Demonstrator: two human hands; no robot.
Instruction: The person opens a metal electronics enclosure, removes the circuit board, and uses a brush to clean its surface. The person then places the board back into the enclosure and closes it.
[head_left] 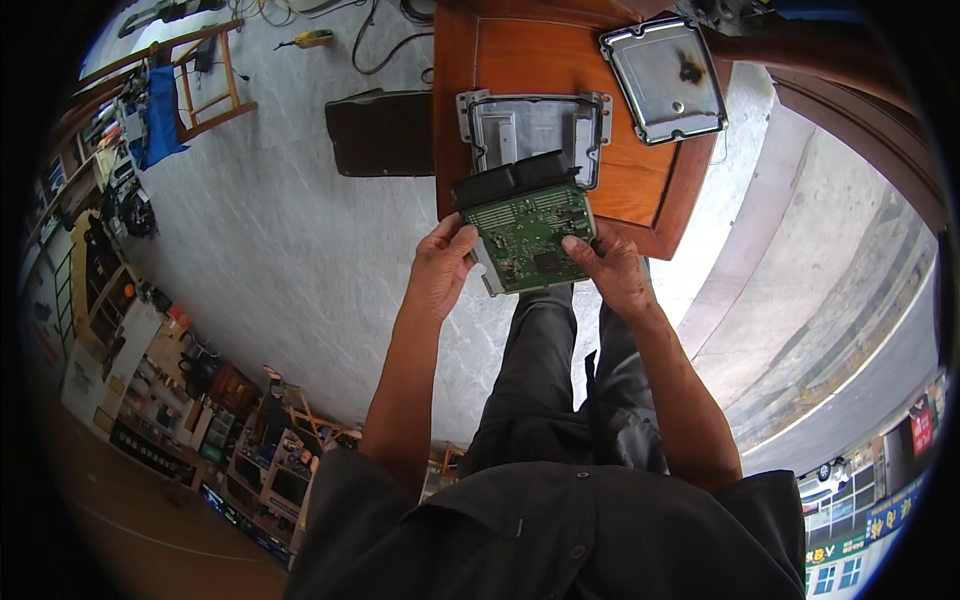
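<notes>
Between both hands I hold a green circuit board (525, 235), tilted, with a long black connector block (515, 178) along its far edge. My left hand (442, 265) pinches the board's left edge, by a pale strip along that side. On the right edge my right hand (615, 265) grips it, thumb lying on the board's face. Just beyond the board, an open metal housing (540, 125) with corner tabs lies on the wooden table. Farther right rests a silver metal cover (665, 85) with a dark scorch-like stain. The board hides the housing's near part.
The reddish wooden table (620, 205) has a raised frame edge. A dark flat panel (380, 133) stands beside its left side. On the grey tiled floor (280, 240) lie a yellow-handled tool (308, 39) and loose cables. Cluttered shelves (230, 430) stand at left; a doorway with steps opens at right.
</notes>
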